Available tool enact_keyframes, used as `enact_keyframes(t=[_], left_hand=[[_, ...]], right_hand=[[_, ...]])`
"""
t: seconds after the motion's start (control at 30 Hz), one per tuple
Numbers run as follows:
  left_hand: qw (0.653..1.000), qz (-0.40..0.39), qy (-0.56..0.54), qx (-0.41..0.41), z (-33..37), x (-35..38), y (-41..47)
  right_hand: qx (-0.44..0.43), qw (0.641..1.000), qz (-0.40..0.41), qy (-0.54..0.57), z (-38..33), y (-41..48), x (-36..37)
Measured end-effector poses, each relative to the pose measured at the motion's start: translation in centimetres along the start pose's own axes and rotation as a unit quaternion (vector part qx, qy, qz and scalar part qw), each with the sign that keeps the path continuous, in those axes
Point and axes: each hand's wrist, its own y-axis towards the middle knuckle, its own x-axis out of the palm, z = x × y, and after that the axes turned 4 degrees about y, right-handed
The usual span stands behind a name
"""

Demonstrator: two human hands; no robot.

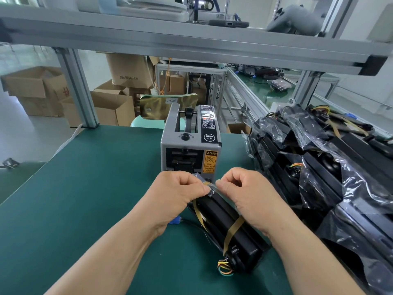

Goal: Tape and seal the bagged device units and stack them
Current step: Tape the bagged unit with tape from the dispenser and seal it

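Both hands are working at the far end of the bagged unit (225, 226), which is lying on the green table (95, 188) just below the grip and reaching back toward the person. The left hand (176, 188) and the right hand (244, 192) are each pinching the thin clear bag (209, 189) between thumb and curled fingers, and the two pinches are almost touching. The plastic is looking soft and slippery, so it is probably creasing and sliding easily. The black body inside is seeming stiff and rather heavy, better for carrying by its long sides. The coloured wires (224, 268) at the near end are probably delicate and not a place to hold. The tape machine (189, 145) is standing just behind the grip, and the pile of bagged units (319, 167) is lying to its right.
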Motion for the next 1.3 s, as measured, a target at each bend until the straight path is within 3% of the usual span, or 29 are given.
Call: enact_keyframes(t=[0.53, 1.3], left_hand=[[1.0, -0.015, -0.016, -0.009, -0.03, -0.34, -0.16], [0.999, 0.028, 0.023, -0.001, -0.27, 0.23, -0.38]], right_hand=[[-0.003, 1.0, 0.004, -0.008, -0.09, -0.02, 0.23], [-0.034, 0.999, 0.013, 0.001, 0.24, 0.08, 0.48]])
